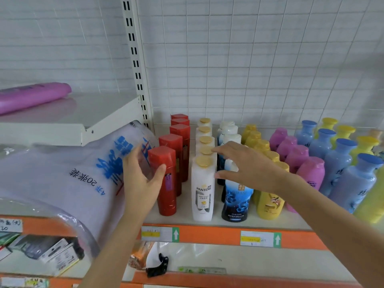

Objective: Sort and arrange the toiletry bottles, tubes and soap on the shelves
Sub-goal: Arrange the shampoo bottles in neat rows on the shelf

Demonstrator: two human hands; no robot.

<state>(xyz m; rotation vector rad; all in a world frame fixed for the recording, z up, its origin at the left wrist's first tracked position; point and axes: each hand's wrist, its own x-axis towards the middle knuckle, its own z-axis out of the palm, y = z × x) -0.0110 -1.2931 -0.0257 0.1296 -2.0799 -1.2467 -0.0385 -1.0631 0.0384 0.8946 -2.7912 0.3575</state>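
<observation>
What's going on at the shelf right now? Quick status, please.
Left hand grips front red bottle. Right hand open, fingertips on the white bottles. Rows neat by colour. Big plastic bag crowds the red row.

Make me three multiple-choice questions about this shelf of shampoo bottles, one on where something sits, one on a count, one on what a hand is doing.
1. Where does the pink bottle that lies on its side rest?
A. on the raised white shelf at upper left
B. in the front row beside the yellow bottles
C. on the lower shelf under the orange rail

2. How many red bottles stand in the red row?
A. three
B. five
C. eight

3. What is the left hand doing?
A. hanging idle below the shelf
B. pressing flat on the plastic bag
C. gripping the front red bottle

Answers: 1 A, it lies flat on the upper left shelf. 2 B, five red caps show front to back. 3 C, thumb and fingers curl round that bottle's upper part.
</observation>
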